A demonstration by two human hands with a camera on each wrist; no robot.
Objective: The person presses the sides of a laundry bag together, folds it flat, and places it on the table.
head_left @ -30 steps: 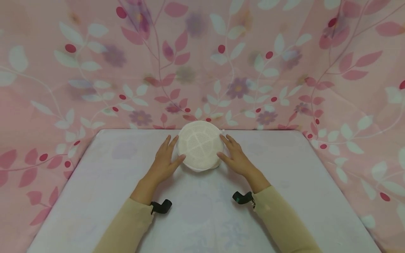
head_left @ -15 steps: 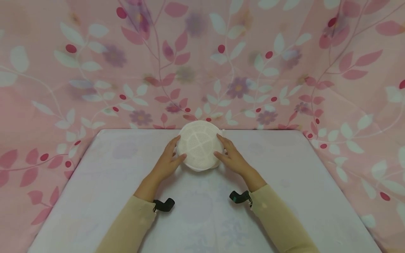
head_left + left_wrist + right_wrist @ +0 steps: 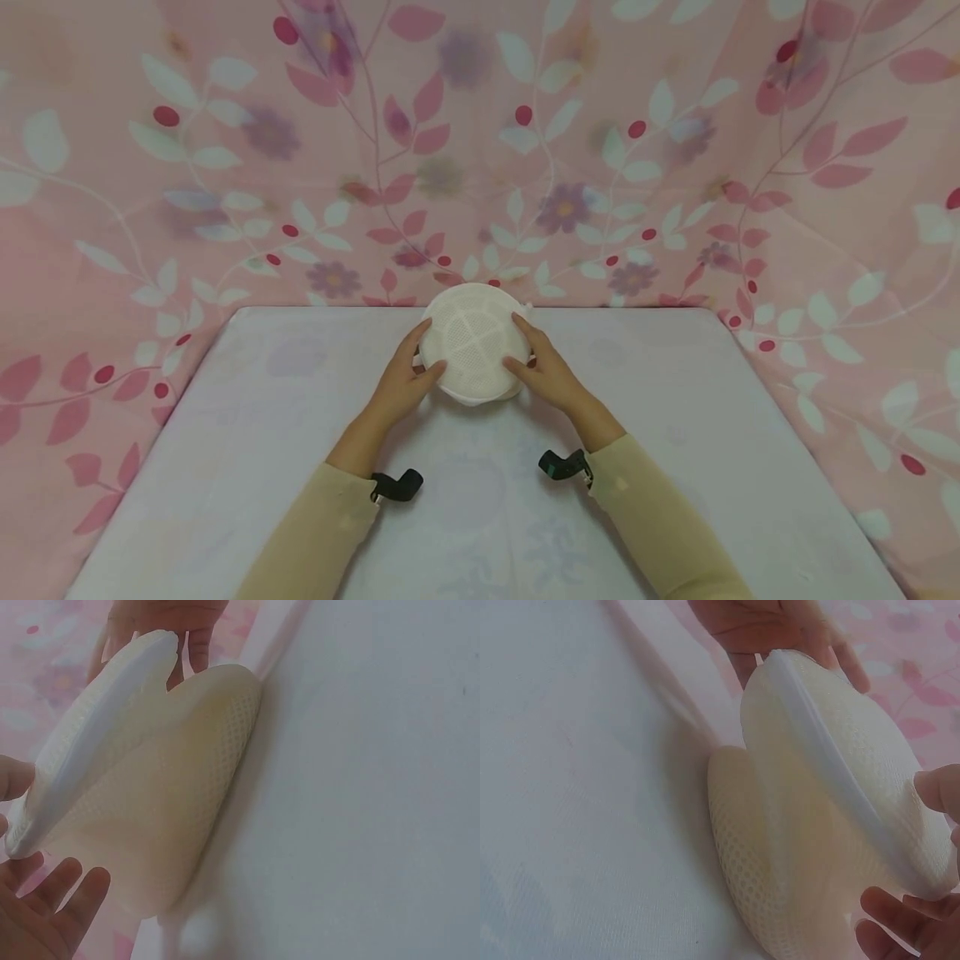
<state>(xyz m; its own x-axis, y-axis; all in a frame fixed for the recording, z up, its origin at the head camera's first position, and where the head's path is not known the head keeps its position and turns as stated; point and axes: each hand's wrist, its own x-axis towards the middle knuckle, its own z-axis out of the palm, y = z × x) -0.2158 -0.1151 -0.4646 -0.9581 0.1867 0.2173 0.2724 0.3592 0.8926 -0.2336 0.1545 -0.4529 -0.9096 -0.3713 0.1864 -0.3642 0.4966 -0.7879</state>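
Note:
A round white mesh laundry bag [image 3: 474,343] stands near the table's back edge, its flat netted top facing up. In the head view my left hand [image 3: 400,382] holds its left rim and my right hand [image 3: 553,377] its right rim. The left wrist view has the bag [image 3: 142,780] from the side, with a white band round its rim and honeycomb mesh towards the table. There the left thumb lies on top, other fingers under the rim. My right hand [image 3: 922,930] grips likewise in the right wrist view, thumb over the bag's top. What is inside cannot be seen.
A white cloth with faint patterns covers the table [image 3: 465,517]. Behind and at both sides hangs a pink curtain [image 3: 480,125] with leaves and flowers. Black wrist cameras [image 3: 399,485] jut inward from both cuffs.
Both hands have moved inward from beside the mesh laundry bag, and their thumbs and fingers now hold its rim. The bag has shifted up very slightly.

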